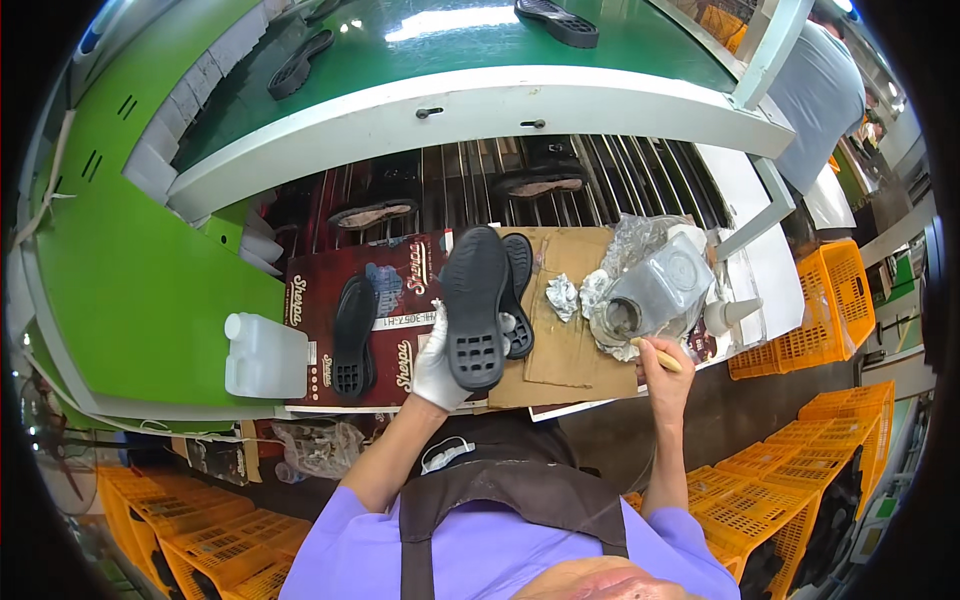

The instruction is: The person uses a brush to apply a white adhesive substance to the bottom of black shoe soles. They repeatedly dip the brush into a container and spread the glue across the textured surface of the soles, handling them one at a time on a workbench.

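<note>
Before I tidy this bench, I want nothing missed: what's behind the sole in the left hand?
Behind the held sole, the right part of another black sole shows against brown cardboard. Its remaining part and anything directly beneath are covered.

The black sole looks matt, the green belt glossy.

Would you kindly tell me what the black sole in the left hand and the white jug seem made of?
Black sole: probably rubber or a foam-like synthetic, matte, with moulded square recesses. White jug: likely plastic, smooth and slightly cloudy, with rounded moulded edges.
</note>
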